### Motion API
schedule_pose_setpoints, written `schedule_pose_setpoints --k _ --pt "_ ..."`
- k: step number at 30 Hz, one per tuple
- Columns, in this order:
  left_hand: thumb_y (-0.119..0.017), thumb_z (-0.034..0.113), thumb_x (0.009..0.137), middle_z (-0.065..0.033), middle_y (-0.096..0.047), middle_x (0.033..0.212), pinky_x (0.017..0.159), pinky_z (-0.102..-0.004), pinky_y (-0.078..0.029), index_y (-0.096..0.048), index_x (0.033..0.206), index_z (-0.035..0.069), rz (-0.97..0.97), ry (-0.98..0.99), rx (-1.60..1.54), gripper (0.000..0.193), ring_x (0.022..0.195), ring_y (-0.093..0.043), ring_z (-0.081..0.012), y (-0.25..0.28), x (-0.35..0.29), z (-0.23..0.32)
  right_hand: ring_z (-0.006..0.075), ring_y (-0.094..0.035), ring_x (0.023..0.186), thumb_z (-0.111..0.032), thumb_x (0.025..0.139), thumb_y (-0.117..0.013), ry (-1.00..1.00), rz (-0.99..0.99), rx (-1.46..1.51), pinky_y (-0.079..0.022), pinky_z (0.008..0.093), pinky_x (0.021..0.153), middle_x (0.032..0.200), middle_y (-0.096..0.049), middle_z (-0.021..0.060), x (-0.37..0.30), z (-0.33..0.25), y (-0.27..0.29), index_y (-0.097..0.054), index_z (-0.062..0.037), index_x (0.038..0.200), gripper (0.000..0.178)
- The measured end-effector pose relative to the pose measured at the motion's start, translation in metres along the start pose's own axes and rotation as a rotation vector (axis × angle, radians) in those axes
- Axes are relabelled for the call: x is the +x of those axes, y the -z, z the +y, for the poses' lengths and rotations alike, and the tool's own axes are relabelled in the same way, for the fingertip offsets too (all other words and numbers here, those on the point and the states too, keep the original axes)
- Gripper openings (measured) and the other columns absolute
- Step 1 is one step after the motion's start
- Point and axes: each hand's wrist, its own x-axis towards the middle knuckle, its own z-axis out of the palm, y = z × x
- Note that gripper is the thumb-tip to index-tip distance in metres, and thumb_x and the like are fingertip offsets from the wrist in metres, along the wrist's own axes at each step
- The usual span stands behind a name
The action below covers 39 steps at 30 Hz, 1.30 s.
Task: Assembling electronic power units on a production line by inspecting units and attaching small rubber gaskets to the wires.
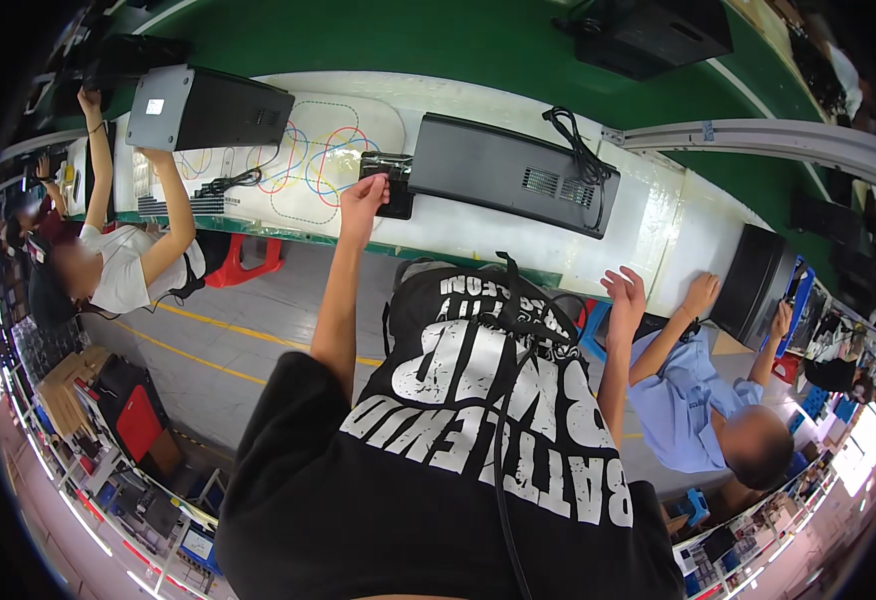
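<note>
My left hand (366, 200) is over the front part of the worktable, its fingers pinched together. Whatever they hold, if anything, is too small to make out. Beside and partly under those fingers lies a dark, glossy, tray-like piece (395, 207). Its right side meets the end of a long black boxy casing (488, 165) lying on the table. Vent slots show on the casing, and a bundled black cable (580, 150) rests across its right end. My right hand (626, 295) is raised near the table's front edge, fingers apart, holding nothing and away from the casing.
At left, a person in white handles another dark casing (218, 110) beside a mat (343, 125) with coloured rings. At right, a person in light blue touches a black casing (748, 280). A metal rail (758, 135) crosses the back right. A red stool (248, 262) stands below the table.
</note>
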Motion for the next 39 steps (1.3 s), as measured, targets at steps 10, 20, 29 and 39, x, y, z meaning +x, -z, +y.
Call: schedule_pose_setpoints --k 10,20,29,39 --pt "-0.055 0.029 0.093 -0.0063 -0.053 0.078 0.052 -0.0238 -0.038 -0.055 0.089 -0.004 -0.620 0.003 -0.478 0.033 0.061 -0.046 -0.0116 -0.149 -0.154 0.209 0.0217 -0.058 0.094 0.005 0.081 -0.062 0.824 -0.445 0.168 -0.044 0.0328 0.086 0.098 -0.064 0.0151 -0.088 -0.209 -0.119 -0.054 0.0042 0.105 0.026" --pt "-0.058 0.017 0.092 -0.0104 -0.061 0.086 0.052 -0.0233 -0.043 -0.062 0.097 -0.006 -0.707 -0.061 -0.439 0.024 0.062 -0.053 -0.0123 -0.175 -0.179 0.233 0.0285 -0.065 0.085 0.016 0.071 -0.065 1.061 -0.490 0.238 -0.053 0.0333 0.072 0.090 -0.067 0.0196 -0.083 -0.235 -0.105 -0.058 0.0058 0.097 0.028" --pt "-0.059 0.007 0.091 -0.0105 -0.066 0.081 0.055 -0.0245 -0.048 -0.063 0.097 -0.008 -0.588 0.039 -0.279 0.017 0.062 -0.057 -0.0118 -0.189 -0.183 0.241 0.0281 -0.065 0.085 0.015 0.074 -0.067 1.021 -0.310 0.244 -0.054 0.0327 0.073 0.090 -0.066 0.0213 -0.080 -0.219 -0.098 -0.055 0.0067 0.097 0.027" --pt "-0.060 0.008 0.090 -0.0093 -0.066 0.080 0.056 -0.0239 -0.047 -0.064 0.098 -0.006 -0.572 0.109 -0.219 0.016 0.061 -0.057 -0.0113 -0.204 -0.183 0.233 0.0270 -0.065 0.081 0.018 0.069 -0.067 1.091 -0.216 0.164 -0.053 0.0307 0.071 0.085 -0.066 0.0187 -0.073 -0.212 -0.083 -0.054 0.0071 0.099 0.034"
